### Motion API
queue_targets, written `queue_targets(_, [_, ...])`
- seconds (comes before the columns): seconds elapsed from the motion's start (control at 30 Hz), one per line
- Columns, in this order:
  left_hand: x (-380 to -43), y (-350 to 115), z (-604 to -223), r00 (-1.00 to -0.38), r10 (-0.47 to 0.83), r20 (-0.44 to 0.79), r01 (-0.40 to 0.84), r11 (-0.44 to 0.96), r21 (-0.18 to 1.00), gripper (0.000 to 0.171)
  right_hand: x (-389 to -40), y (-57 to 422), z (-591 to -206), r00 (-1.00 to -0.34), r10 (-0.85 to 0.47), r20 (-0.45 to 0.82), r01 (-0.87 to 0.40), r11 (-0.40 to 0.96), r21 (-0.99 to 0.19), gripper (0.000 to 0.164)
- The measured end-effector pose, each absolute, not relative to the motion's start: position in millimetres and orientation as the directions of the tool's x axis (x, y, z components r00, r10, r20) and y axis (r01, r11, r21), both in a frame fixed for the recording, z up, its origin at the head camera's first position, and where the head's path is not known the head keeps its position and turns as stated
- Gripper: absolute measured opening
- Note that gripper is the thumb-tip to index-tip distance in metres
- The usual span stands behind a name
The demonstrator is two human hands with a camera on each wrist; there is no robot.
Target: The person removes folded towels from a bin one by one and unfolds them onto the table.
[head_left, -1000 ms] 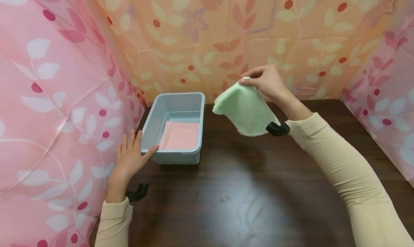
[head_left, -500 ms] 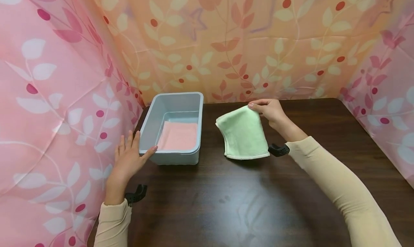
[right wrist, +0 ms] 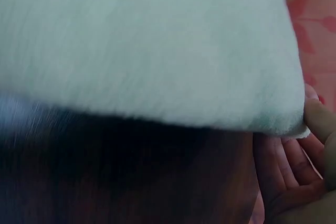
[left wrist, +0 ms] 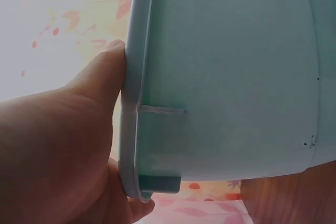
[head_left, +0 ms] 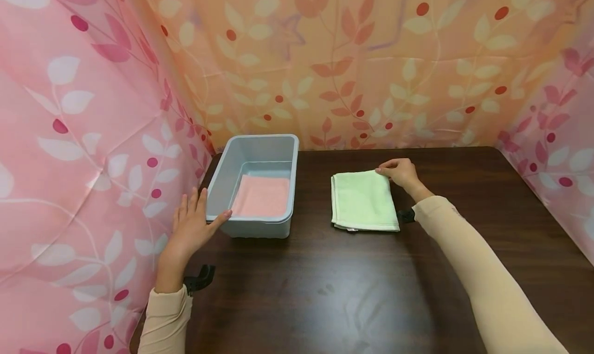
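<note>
A folded light green cloth (head_left: 364, 202) lies nearly flat on the dark table, right of a grey-blue plastic bin (head_left: 250, 226). My right hand (head_left: 401, 174) pinches its far right corner; in the right wrist view the thumb (right wrist: 320, 119) presses on top of that corner, with fingers beneath. Inside the bin, a folded pink cloth (head_left: 262, 195) covers part of the floor. My left hand (head_left: 189, 230) rests at the bin's near left corner, fingers stretched out and thumb over the near rim. The left wrist view shows the bin's outer wall (left wrist: 231, 77) close up.
The dark wooden table (head_left: 325, 292) extends in front of and to the right of the cloth. An orange patterned curtain (head_left: 325, 60) hangs behind it. Pink leaf-print curtains (head_left: 69, 163) stand along both sides, the left one close beside my left arm.
My right hand has come down and a little to the right, lowering the green cloth from hanging in the air onto the table. The left hand and the bin have stayed in place.
</note>
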State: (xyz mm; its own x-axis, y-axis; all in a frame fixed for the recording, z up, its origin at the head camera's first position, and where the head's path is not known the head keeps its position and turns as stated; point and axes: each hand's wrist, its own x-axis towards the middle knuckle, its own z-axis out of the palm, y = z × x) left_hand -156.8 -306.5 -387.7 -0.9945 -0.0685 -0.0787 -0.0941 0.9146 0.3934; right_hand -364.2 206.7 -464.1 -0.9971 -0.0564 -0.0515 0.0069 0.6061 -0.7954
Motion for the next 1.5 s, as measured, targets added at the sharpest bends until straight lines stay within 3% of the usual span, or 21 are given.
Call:
queue_targets(0.23, [-155.7,-302.4,-385.2,-0.997,-0.061,-0.048,-0.076,0.908,0.413,0.110,-365.8,213.2,-479.4,-0.993,-0.110,0.033,-0.106,0.775,-0.623,0.042])
queue_targets(0.4, [-150.0,-295.5,-379.7,-0.998,-0.039,0.055,-0.013,0.910,0.413,0.110,-358.9,204.6,-461.9,-0.987,-0.103,0.122,-0.154,0.810,-0.565,0.044])
queue_targets(0.53, [-139.0,-269.9,-369.3,-0.966,0.044,0.256,0.141,0.916,0.375,0.105,-338.8,178.8,-441.1,-0.964,-0.151,0.221,-0.254,0.775,-0.579,0.039])
queue_targets(0.7, [-122.2,-205.4,-365.5,-0.858,0.309,0.411,0.441,0.854,0.277,0.097,-298.4,132.2,-436.5,-0.931,-0.255,0.261,-0.365,0.681,-0.635,0.033])
queue_targets(0.83, [-115.3,-158.0,-380.8,-0.773,0.547,0.323,0.629,0.730,0.269,0.095,-271.7,102.6,-451.1,-0.914,-0.319,0.252,-0.404,0.647,-0.646,0.032])
queue_targets(0.93, [-118.4,-138.6,-403.1,-0.749,0.637,0.181,0.656,0.674,0.340,0.095,-258.5,89.6,-468.2,-0.908,-0.340,0.243,-0.414,0.656,-0.631,0.030])
queue_targets(1.13, [-126.7,-133.7,-446.9,-0.767,0.641,-0.027,0.563,0.693,0.451,0.092,-243.9,82.2,-494.9,-0.928,-0.304,0.216,-0.371,0.692,-0.619,0.034])
queue_targets(1.33, [-131.7,-137.0,-458.6,-0.785,0.614,-0.082,0.516,0.721,0.462,0.091,-240.9,82.0,-499.9,-0.928,-0.277,0.247,-0.372,0.689,-0.622,0.035])
queue_targets(1.5, [-136.7,-139.8,-464.1,-0.787,0.608,-0.101,0.501,0.726,0.471,0.091,-241.7,83.7,-498.5,-0.926,-0.266,0.266,-0.376,0.678,-0.632,0.021])
